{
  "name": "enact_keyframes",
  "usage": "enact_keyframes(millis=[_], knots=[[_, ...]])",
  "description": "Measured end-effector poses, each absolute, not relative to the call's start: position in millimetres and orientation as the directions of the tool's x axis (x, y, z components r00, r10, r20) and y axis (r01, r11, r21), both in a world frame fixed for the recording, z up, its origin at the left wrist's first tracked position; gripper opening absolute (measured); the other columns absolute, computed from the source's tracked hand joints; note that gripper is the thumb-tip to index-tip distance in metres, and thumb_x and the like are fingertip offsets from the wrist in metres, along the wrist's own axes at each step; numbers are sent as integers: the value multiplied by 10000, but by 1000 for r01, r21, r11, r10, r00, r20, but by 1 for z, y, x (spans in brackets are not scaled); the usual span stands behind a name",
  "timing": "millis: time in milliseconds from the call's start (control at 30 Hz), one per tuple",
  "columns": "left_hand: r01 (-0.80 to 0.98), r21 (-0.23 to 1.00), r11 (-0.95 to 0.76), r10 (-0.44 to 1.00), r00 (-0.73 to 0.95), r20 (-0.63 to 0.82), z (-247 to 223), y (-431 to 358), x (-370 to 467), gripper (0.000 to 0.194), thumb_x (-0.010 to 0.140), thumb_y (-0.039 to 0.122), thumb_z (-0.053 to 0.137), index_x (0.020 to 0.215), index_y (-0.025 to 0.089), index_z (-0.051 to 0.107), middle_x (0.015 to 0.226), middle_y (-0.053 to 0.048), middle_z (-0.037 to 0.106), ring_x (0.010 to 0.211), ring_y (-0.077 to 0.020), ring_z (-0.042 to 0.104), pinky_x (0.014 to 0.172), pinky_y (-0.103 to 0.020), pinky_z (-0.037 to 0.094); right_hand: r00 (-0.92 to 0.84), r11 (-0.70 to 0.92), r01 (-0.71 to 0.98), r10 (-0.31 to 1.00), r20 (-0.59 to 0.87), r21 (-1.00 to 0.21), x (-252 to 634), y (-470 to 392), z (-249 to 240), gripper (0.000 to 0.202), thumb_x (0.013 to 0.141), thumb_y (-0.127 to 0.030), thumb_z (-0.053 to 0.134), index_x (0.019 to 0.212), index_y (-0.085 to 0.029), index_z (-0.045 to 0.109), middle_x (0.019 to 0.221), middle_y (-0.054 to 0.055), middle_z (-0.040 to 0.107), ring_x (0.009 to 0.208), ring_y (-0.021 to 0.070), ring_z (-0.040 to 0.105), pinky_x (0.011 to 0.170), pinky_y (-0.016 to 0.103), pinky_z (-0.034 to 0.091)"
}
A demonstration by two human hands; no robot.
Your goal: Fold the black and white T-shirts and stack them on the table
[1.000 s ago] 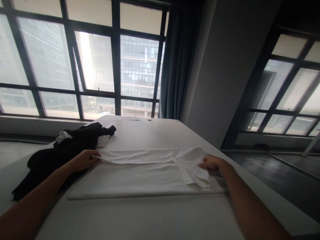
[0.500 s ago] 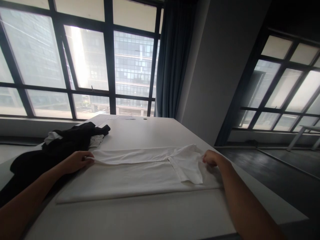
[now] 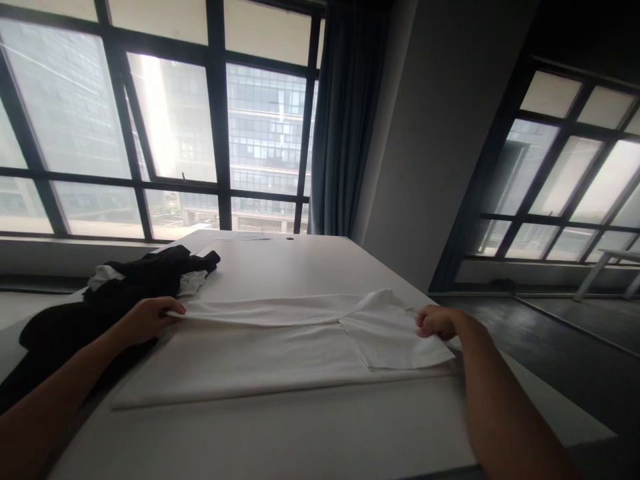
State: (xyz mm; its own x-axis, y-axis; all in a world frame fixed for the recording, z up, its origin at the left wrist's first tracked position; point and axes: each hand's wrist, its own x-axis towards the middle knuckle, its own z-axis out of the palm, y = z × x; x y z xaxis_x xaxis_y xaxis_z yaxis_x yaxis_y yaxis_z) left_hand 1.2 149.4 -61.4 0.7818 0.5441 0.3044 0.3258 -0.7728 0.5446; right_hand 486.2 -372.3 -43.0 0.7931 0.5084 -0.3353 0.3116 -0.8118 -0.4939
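Note:
A white T-shirt [image 3: 260, 357] lies sideways across the white table, its far side folded over toward me. One short sleeve rests on top near the right end. My left hand [image 3: 153, 319] pinches the hem corner at the left end, thumb and fingers closed on the cloth and slightly lifting it. At the collar and shoulder end, my right hand [image 3: 436, 321] is closed on the fabric, its fingertips curled in. The cloth between the two hands is stretched, with a few shallow creases.
A heap of black clothes [image 3: 135, 287] with some white cloth in it lies along the left side of the table [image 3: 300, 263]. Papers [image 3: 243, 235] rest at the far end near a cable hole. A dark curtain [image 3: 345, 127] and windows stand behind.
My right hand has moved a little to the right, and the sleeve edge has spread to the right with it. My left hand has shifted slightly up and left, still pinching the hem.

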Motion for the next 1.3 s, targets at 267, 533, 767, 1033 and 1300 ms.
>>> enact_keyframes(millis=[267,533,767,1033,1300], knots=[[288,509,-811,470,839,274,-68,146,3,475,600,637,687,731,181,726,900,-96,773,897,-279,687,847,-331,509,534,-690,284,691,-487,-666,451,-357,-25,590,385,-386,898,872,-214,612,798,-12,595,692,160,589,573,242,467],[352,535,-768,566,764,310,-65,153,-1,517,593,688,673,746,198,731,883,-77,778,855,-284,689,796,-312,508,592,-414,202,774,-226,-888,457,-386,-25,567,478,-465,850,860,-219,511,747,-42,537,568,88,489,501,204,361],[362,503,-784,496,854,159,-68,151,-3,536,537,720,721,717,216,745,906,-78,776,907,-295,684,859,-335,505,738,-829,155,459,-495,-537,473,-379,-35,521,403,-447,860,802,-220,613,662,-5,584,540,118,517,496,233,411],[275,408,-871,401,878,263,-73,155,-1,450,577,660,725,675,222,722,1009,-75,722,966,-273,652,928,-333,480,496,-554,726,832,-246,-408,393,-328,-10,609,547,-515,819,1047,-186,709,1025,88,678,950,252,627,829,320,491],[251,470,-846,388,894,222,-69,151,-2,351,654,539,696,764,207,717,899,-59,727,881,-255,659,832,-321,492,353,-378,842,926,-135,-386,329,-325,-37,175,723,-303,697,839,-176,730,917,52,660,821,185,599,745,271,451]])
